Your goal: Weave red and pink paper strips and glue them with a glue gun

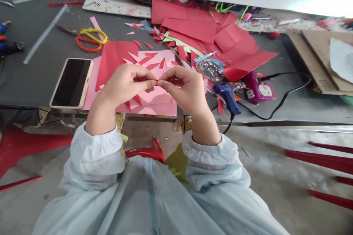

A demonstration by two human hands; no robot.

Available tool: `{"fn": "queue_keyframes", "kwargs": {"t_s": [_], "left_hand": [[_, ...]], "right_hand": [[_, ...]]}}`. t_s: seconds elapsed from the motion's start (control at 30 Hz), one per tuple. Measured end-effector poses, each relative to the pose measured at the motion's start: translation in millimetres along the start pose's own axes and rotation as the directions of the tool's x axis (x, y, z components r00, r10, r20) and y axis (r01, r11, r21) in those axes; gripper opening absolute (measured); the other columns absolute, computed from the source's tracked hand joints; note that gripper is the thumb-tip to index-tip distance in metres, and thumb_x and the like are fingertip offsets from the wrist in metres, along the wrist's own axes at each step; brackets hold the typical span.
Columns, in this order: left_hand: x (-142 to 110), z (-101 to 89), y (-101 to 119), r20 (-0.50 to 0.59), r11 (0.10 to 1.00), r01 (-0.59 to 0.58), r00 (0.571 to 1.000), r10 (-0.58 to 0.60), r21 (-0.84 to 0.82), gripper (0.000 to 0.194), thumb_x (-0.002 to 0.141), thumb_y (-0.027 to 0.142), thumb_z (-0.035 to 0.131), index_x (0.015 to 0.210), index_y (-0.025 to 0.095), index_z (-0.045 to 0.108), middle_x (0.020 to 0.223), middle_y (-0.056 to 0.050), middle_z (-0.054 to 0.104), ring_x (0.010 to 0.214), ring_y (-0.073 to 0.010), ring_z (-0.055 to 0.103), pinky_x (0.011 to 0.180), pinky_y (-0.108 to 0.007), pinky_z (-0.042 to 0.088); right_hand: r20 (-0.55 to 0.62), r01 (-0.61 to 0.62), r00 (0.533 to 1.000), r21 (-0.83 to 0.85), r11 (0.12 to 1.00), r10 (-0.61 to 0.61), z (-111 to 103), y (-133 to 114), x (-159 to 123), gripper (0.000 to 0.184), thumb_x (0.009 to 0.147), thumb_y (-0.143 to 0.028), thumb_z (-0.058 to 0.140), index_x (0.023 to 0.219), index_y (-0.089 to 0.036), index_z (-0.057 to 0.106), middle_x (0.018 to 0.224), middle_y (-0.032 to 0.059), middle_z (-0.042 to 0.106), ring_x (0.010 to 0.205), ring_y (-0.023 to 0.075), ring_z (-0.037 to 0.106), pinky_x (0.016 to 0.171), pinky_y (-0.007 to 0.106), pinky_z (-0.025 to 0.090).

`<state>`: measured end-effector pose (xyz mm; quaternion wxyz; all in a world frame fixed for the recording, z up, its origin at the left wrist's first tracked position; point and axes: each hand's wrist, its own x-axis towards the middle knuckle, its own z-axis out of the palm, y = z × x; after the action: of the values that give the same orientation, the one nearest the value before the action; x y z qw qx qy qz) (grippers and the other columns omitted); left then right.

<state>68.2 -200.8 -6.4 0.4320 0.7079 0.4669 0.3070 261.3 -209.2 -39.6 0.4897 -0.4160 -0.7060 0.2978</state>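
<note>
My left hand [125, 82] and my right hand [186, 86] meet fingertip to fingertip above the pink paper [162, 106]. Both are closed in a pinch on a tiny red piece [157, 80], probably paper, mostly hidden by the fingers. Cut red paper slivers [137, 100] lie scattered on the pink sheets under and beyond my hands. A folded red paper sheet [117, 58] rests just past my left wrist. To the left of it lies a smartphone [72, 83] with a dark screen.
Scissors [91, 39] with yellow and orange handles lie at the back left. Red paper sheets [190, 29] are heaped at the back. Right of my hands are a blue glue gun [227, 97], a purple box [259, 88] with a black cord, and cardboard [317, 62].
</note>
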Motion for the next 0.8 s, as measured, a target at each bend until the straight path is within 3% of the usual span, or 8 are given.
{"fn": "queue_keyframes", "kwargs": {"t_s": [0.2,0.3,0.4,0.47,0.53,0.67,0.73,0.8], "left_hand": [[1,2.6,-1,-0.004,0.994,0.069,0.998,-0.069,-0.083,0.010,0.080,0.028,0.073,0.076,0.019,0.074,0.072,-0.003,0.073,0.072,-0.0161,0.069,0.068,-0.028,0.056],[3,2.7,-6,-0.109,0.996,0.088,0.990,-0.090,-0.028,0.011,0.083,0.028,0.072,0.076,0.019,0.072,0.070,-0.003,0.071,0.068,-0.0146,0.067,0.065,-0.027,0.055],[4,-0.3,-10,-0.214,0.990,0.138,0.968,-0.128,0.031,0.013,0.086,0.028,0.071,0.076,0.019,0.070,0.068,-0.001,0.069,0.061,-0.0134,0.064,0.063,-0.027,0.053],[4,-2.7,-9,-0.238,0.982,0.177,0.959,-0.157,0.064,0.014,0.088,0.026,0.069,0.076,0.018,0.070,0.067,-0.001,0.068,0.059,-0.0129,0.064,0.063,-0.026,0.053],[3,-4.1,-6,-0.245,0.974,0.209,0.952,-0.184,0.082,0.015,0.090,0.022,0.064,0.078,0.017,0.071,0.068,-0.001,0.069,0.060,-0.0126,0.065,0.064,-0.025,0.054],[2,-3.5,-4,-0.216,0.963,0.259,0.946,-0.240,0.068,0.016,0.093,0.016,0.059,0.088,0.015,0.074,0.072,-0.002,0.073,0.065,-0.0126,0.069,0.069,-0.023,0.055],[2,-3.1,-5,-0.179,0.961,0.274,0.948,-0.263,0.038,0.017,0.094,0.015,0.058,0.095,0.016,0.075,0.075,-0.002,0.074,0.068,-0.0135,0.070,0.072,-0.025,0.057],[3,-3.2,-8,-0.137,0.959,0.285,0.950,-0.282,0.001,0.021,0.094,0.013,0.059,0.109,0.016,0.074,0.078,-0.003,0.075,0.069,-0.0147,0.072,0.073,-0.027,0.058]], "right_hand": [[0.008,0.101,0.995,-0.038,0.994,-0.100,0,-2,1,0.011,0.084,-0.021,0.069,0.075,-0.019,0.062,0.072,-0.0016,0.066,0.066,0.0101,0.055,0.060,0.026,0.045],[0.074,0.074,0.995,-0.036,0.997,-0.071,-7,1,2,0.007,0.083,-0.020,0.067,0.077,-0.019,0.064,0.075,-0.0004,0.067,0.067,0.0109,0.056,0.062,0.027,0.045],[0.190,-0.029,0.981,-0.110,0.993,0.050,-22,5,3,0.006,0.081,-0.021,0.068,0.076,-0.017,0.067,0.073,0.0014,0.069,0.065,0.0121,0.058,0.061,0.028,0.045],[0.312,-0.131,0.928,-0.243,0.961,0.205,-35,6,4,0.006,0.078,-0.020,0.070,0.073,-0.017,0.069,0.068,0.0012,0.069,0.062,0.0129,0.059,0.062,0.029,0.044],[0.417,-0.189,0.845,-0.354,0.916,0.335,-46,3,6,0.005,0.078,-0.020,0.070,0.074,-0.018,0.072,0.067,0.0010,0.071,0.063,0.0135,0.062,0.064,0.029,0.045],[0.571,-0.206,0.683,-0.447,0.871,0.455,-53,-5,8,0.009,0.080,-0.024,0.072,0.084,-0.019,0.077,0.076,0.0019,0.077,0.067,0.0143,0.067,0.067,0.027,0.047],[0.587,-0.189,0.659,-0.477,0.858,0.471,-49,-7,8,0.010,0.080,-0.020,0.071,0.086,-0.019,0.078,0.081,0.0022,0.079,0.072,0.0149,0.069,0.070,0.027,0.048],[0.549,-0.157,0.693,-0.517,0.841,0.467,-44,-6,7,0.010,0.081,-0.019,0.071,0.086,-0.019,0.079,0.081,0.0031,0.078,0.074,0.0156,0.069,0.071,0.028,0.047]]}}
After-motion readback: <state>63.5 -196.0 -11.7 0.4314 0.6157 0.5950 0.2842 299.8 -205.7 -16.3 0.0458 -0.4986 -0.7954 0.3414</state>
